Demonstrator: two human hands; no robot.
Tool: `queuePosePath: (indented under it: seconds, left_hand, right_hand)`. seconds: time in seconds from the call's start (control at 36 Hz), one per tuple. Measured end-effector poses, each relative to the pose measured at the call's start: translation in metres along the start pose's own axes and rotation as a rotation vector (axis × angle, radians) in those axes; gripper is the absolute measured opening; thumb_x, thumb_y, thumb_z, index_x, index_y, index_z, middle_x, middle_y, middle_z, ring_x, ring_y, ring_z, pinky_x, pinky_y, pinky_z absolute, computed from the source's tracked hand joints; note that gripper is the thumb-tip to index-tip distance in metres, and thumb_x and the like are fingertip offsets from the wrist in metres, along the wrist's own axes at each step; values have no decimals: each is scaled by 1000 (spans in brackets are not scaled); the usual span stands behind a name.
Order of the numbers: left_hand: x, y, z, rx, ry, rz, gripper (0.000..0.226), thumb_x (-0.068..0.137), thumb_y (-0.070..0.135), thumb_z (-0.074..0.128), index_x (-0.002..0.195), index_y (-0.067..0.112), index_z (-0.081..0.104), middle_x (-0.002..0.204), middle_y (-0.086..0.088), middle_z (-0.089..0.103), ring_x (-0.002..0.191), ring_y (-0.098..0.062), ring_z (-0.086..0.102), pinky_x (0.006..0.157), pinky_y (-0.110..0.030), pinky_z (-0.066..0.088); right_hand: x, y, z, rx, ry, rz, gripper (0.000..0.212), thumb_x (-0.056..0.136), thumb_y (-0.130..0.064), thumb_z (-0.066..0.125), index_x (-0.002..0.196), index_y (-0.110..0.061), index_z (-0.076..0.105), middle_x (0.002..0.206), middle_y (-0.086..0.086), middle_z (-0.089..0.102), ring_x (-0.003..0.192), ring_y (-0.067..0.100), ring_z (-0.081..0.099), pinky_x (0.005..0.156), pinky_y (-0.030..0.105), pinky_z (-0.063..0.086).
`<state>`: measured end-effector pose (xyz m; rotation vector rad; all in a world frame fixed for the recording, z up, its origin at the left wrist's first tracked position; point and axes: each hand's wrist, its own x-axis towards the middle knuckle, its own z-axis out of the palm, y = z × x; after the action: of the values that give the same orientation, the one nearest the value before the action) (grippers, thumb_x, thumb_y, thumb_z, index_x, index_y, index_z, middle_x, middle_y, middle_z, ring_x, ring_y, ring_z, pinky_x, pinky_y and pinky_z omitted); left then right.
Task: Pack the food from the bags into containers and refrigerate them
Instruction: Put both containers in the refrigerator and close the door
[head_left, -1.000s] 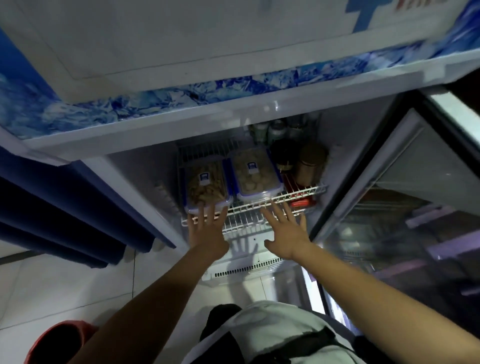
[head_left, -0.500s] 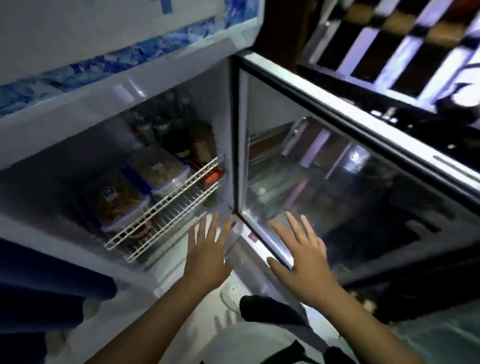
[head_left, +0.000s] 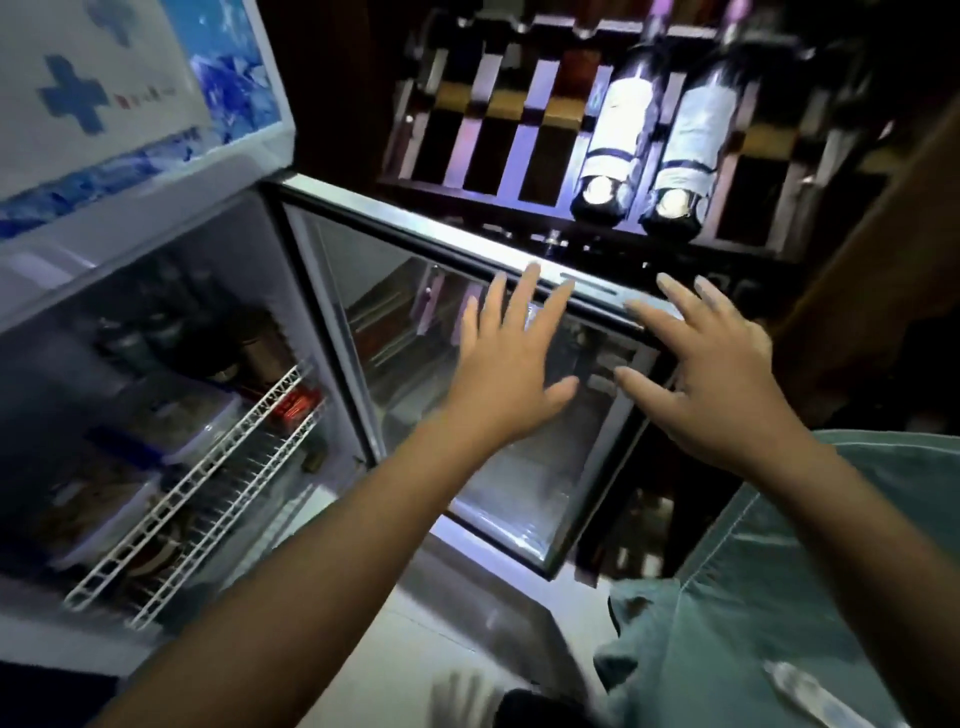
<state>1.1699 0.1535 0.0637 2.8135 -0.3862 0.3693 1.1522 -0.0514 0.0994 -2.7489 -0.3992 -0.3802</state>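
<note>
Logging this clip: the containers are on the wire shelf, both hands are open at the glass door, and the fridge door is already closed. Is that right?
Not quite. The head view shows the glass door swung wide open, not closed. The rest holds: the containers sit on the wire shelf, and the left hand and right hand are open at the door.

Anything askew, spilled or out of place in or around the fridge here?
Nothing stands out. Two lidded containers sit level on the wire shelf; no spill is visible. The glass door stands open, with both open hands, left hand and right hand, at it.
</note>
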Motion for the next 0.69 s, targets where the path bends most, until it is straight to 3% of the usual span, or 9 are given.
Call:
queuePosePath:
  seconds: [0.08,0.14,0.28,0.36,0.44,0.56,0.64,0.69]
  left_hand:
    - [37,12,-6,97,-93,25,100,89,67,58,162,33,-1,170,-1,-11,156,-30,-12,122,-58,-4]
    - [54,14,-4,110,-189,9,103,86,72,58,161,34,0,171,1,-6,156,-29,-12,123,-60,-4]
    - [56,8,8,66,-185,-1,106,78,81,56,161,39,4,171,6,1,156,-23,-11,121,-64,-5]
    - [40,2,2,-69,-157,-2,97,77,89,39,159,45,11,169,13,5,155,-12,-11,122,-60,-8]
    - [12,-4,-11,-184,-154,-21,84,83,85,32,157,49,16,168,19,6,153,-4,-13,123,-54,-10]
    - [-38,-13,-31,-278,-144,-61,75,85,81,36,153,55,22,165,29,7,151,5,-14,124,-48,-12]
    - [-75,-27,-50,-363,-136,-125,67,87,78,41,150,57,30,161,37,10,151,7,-8,123,-51,-6]
    - [-100,-37,-65,-394,-135,-174,64,88,80,39,148,59,30,162,36,13,152,4,-4,123,-57,1]
  right_hand:
    - [27,18,-4,-51,-114,76,68,87,-56,60,150,-43,37,164,-4,27,153,23,15,116,54,16]
    - [38,26,-3,-21,-181,95,65,89,-53,62,149,-44,39,159,-8,36,151,21,22,116,55,16]
    - [48,41,-3,80,-165,-1,57,88,-54,63,142,-39,52,142,-13,57,132,16,50,110,52,33]
    - [46,47,-7,202,-208,-66,62,80,-70,57,134,-40,61,132,-19,63,121,8,57,98,33,45]
    - [44,48,-12,419,-366,-166,61,77,-77,53,126,-44,67,119,-28,67,112,-9,59,93,18,44]
    - [38,33,-8,596,-593,-332,47,86,-72,52,124,-49,66,127,-34,61,125,-13,49,107,28,40]
    - [33,6,4,550,-634,-528,42,87,-78,42,123,-64,58,147,-37,38,146,-8,15,118,37,22]
    - [33,-16,14,560,-666,-647,39,88,-75,45,124,-66,55,158,-36,18,149,-7,-4,119,42,11]
